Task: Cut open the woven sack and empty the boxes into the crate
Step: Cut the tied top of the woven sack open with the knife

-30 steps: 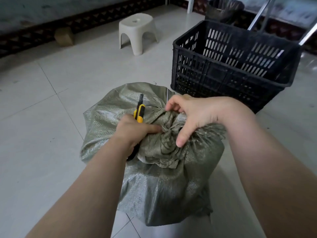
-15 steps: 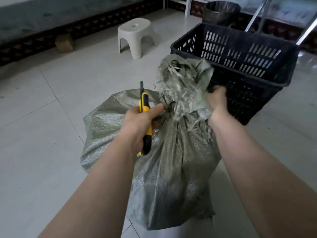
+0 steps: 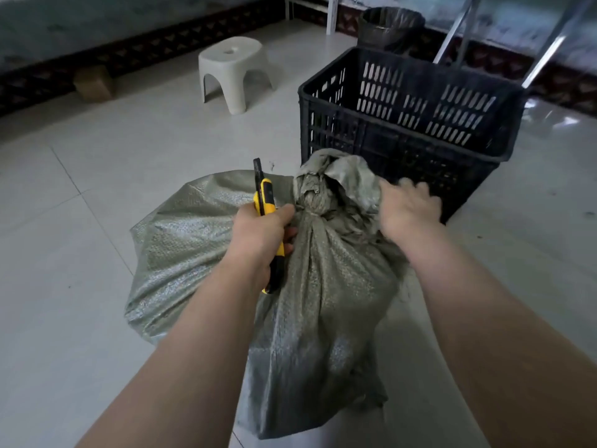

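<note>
Pale tiled floor [image 3: 97,221] with dark grout lines, dim room, dark patterned skirting along the far wall; one view only, head camera looking down over both bare forearms.

Woven sack [image 3: 323,302] grey-green, sits on the floor centre frame, bulging, contents hidden; its neck is bunched and bound at a tied knot [image 3: 315,202], with loose crumpled fabric standing above the knot; sack is closed, uncut as far as shows.

Left hand [image 3: 261,234] curled tight round a utility knife [image 3: 265,198], yellow and black; knife held nearly upright, black tip up and away from the person, butt end poking out below the hand; thumb reaches toward the sack neck, just left of the knot; cannot tell if the blade is out.

Right hand [image 3: 410,211] on the right side of the knot, fingers curled over the loose top fabric, gripping it; fingers motion-blurred.

Black slotted crate [image 3: 403,147] stands on the floor just behind the sack, to the right, open top; sack top overlaps its near wall in view, contact unclear.

Background: white plastic stool [image 3: 231,63] back centre-left; brown cardboard box [image 3: 93,82] by the skirting; dark bin [image 3: 391,24] behind the crate; slanted metal legs [image 3: 546,50] top right.
</note>
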